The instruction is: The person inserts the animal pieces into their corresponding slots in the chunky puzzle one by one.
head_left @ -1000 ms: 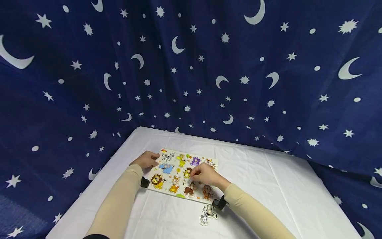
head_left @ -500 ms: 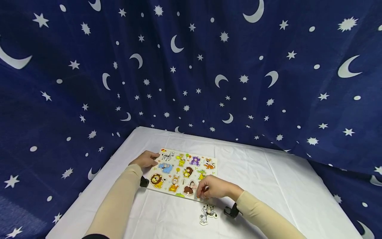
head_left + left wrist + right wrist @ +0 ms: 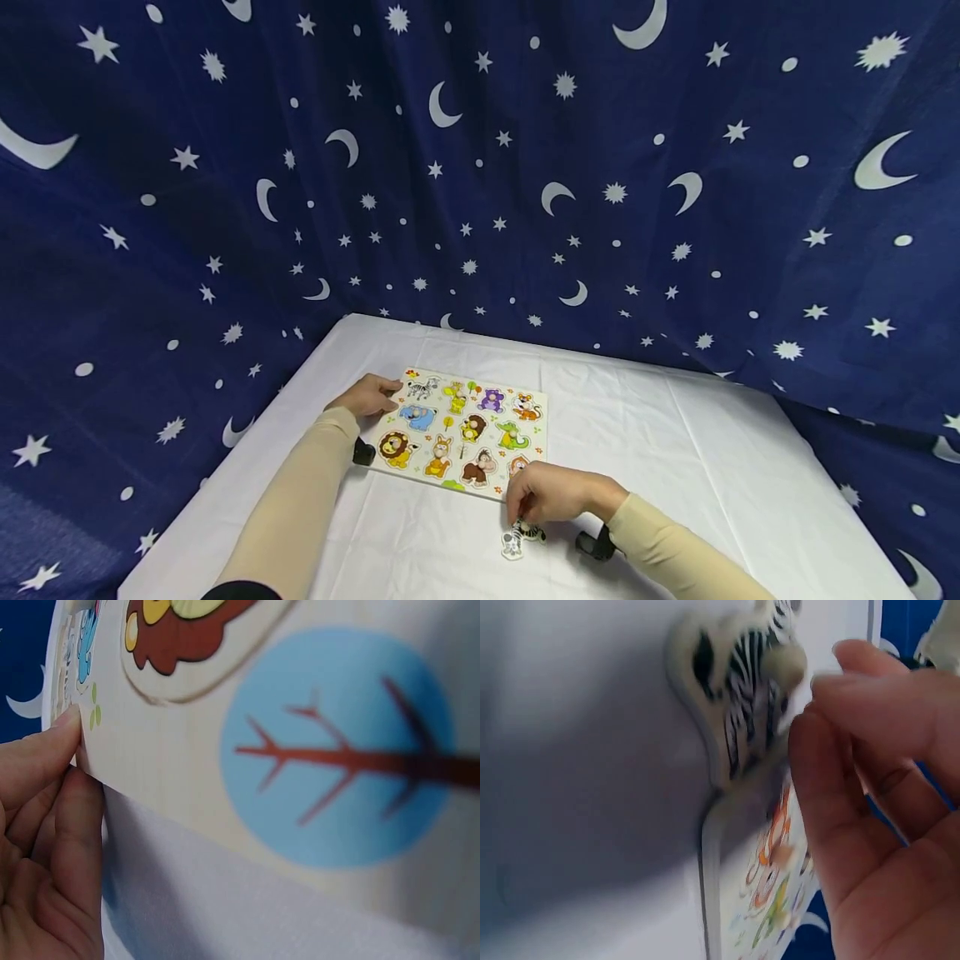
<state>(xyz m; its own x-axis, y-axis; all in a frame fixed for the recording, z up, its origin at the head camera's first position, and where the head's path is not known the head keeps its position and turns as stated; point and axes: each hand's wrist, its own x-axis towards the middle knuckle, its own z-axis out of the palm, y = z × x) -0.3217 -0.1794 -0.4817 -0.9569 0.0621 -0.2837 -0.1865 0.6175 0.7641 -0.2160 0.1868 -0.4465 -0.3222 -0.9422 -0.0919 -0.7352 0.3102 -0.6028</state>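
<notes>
A peg puzzle board (image 3: 420,479) with animal pieces lies on the white table. My left hand (image 3: 367,395) holds its left edge, and the left wrist view shows the thumb (image 3: 56,735) on top and fingers below. In front of the board's near right corner lies a loose zebra puzzle piece (image 3: 512,545) with a round knob (image 3: 784,667). Over it hovers my right hand (image 3: 551,492), fingertips right beside the knob in the right wrist view, partly hiding the piece from above. A zebra picture (image 3: 423,388) shows at the board's far left corner.
Lion (image 3: 395,450), elephant (image 3: 417,417), crocodile (image 3: 512,436) and several other animal pieces sit in the board. White cloth (image 3: 645,442) covers the table. A dark blue curtain (image 3: 480,167) with moons and stars hangs behind it.
My right hand has moved from the middle of the board toward me, past its near right corner, to the loose zebra piece. My left hand stays at the board's left edge.
</notes>
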